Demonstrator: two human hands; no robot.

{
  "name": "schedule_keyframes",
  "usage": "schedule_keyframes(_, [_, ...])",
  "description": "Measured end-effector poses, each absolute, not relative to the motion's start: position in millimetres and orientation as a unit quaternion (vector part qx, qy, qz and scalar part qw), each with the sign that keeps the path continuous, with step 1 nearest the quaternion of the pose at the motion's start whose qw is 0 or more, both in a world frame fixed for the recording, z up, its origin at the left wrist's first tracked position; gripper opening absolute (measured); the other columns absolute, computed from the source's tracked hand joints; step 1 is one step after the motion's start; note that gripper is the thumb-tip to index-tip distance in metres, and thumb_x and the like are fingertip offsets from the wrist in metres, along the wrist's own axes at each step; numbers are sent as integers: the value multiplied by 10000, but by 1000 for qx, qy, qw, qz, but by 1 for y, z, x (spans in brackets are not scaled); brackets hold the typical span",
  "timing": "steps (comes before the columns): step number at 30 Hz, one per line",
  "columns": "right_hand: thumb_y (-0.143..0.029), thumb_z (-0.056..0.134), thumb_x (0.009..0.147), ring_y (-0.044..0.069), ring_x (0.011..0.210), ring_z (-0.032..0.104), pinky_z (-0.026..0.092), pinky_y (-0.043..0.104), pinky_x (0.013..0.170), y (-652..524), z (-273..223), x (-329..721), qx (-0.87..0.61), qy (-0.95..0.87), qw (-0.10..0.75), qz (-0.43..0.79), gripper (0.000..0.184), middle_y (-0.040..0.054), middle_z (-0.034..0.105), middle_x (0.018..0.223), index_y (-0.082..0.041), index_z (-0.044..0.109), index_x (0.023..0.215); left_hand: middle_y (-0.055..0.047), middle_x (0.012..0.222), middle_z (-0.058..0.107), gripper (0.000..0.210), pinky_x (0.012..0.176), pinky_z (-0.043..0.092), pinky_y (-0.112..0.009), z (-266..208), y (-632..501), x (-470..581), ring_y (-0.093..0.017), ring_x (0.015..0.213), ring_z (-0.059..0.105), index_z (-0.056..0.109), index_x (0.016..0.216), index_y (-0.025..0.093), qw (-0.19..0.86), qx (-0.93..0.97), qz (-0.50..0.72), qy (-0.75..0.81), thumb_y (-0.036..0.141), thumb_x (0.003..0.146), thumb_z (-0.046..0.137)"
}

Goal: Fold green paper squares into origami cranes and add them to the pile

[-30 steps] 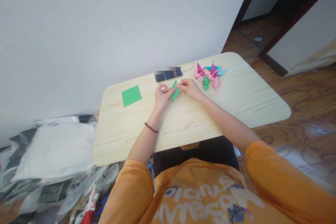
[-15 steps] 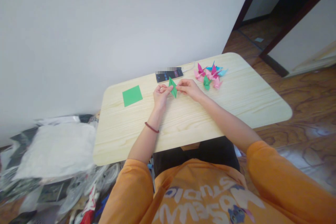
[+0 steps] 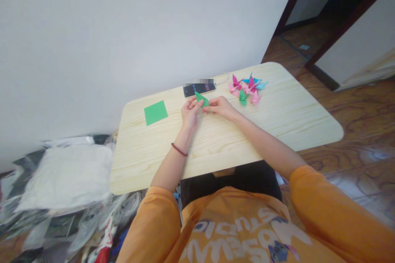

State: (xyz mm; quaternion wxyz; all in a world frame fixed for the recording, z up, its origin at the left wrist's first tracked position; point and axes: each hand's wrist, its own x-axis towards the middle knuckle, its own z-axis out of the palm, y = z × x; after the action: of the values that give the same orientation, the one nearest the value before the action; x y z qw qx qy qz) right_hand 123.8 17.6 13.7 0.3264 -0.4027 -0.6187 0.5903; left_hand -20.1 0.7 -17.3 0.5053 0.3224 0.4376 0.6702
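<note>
A partly folded piece of green origami paper [image 3: 201,99] is held between both hands above the table. My left hand [image 3: 190,111] pinches it with the thumb on top and fingers beneath. At its lower right edge, the closed fingertips of my right hand [image 3: 219,107] grip the paper. Part of the lower fold is hidden by those fingers. To the left lies a flat green square of paper [image 3: 156,112]. Several folded paper cranes [image 3: 247,88] in pink, magenta, blue and green sit bunched together right of my hands.
A phone [image 3: 199,88] with a white cable lies at the back of the pale wooden table [image 3: 148,160], against the wall. Left of the table, a white bag [image 3: 68,174] rests on a cluttered heap. An open doorway is at the upper right.
The green paper has turned from upright to a slant, its upper tip now pointing left. My right hand has shifted slightly down and its fingers have moved to the paper's lower edge.
</note>
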Motion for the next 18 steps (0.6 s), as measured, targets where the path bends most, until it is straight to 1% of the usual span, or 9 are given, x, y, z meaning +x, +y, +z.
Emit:
schedule_keyframes(2, [-401, 736, 642, 89, 536, 488, 337, 234, 524, 18, 12, 125, -405, -632, 318, 579, 293, 29, 652, 595, -111, 714, 676, -1, 717, 717, 460, 730, 491, -270, -15, -1, -20, -129, 667, 662, 690, 886, 184, 506, 338, 658, 444, 327, 496, 888])
schedule_keyframes(5, [-358, 735, 636, 86, 517, 477, 340, 237, 525, 21, 9, 129, -408, -648, 297, 570, 254, 26, 643, 566, -106, 727, 661, -26, 787, 737, 487, 760, 499, -291, -9, -5, -23, -152, 716, 670, 721, 923, 169, 499, 398, 608, 472, 322, 491, 888])
schedule_keyframes(8, [-333, 736, 630, 80, 490, 459, 324, 234, 506, 22, 8, 132, -410, -661, 267, 569, 231, 19, 615, 523, -103, 719, 627, -42, 762, 735, 406, 745, 501, -309, -6, -7, -25, -165, 693, 659, 739, 798, 142, 502, 444, 556, 492, 364, 491, 884])
schedule_keyframes(11, [-321, 732, 638, 73, 467, 439, 306, 230, 483, 22, 13, 134, -414, -669, 246, 566, 226, 14, 597, 494, -101, 708, 595, -42, 717, 726, 347, 716, 492, -301, -6, -8, -26, -150, 646, 636, 729, 695, 137, 504, 451, 543, 498, 390, 505, 873])
schedule_keyframes(18, [-253, 738, 631, 79, 469, 483, 377, 224, 504, 22, 19, 137, -406, -658, 242, 586, 163, 11, 603, 476, -106, 707, 568, -33, 693, 714, 368, 669, 480, -279, -6, -8, -27, -137, 628, 621, 719, 679, 145, 517, 430, 541, 505, 413, 483, 878])
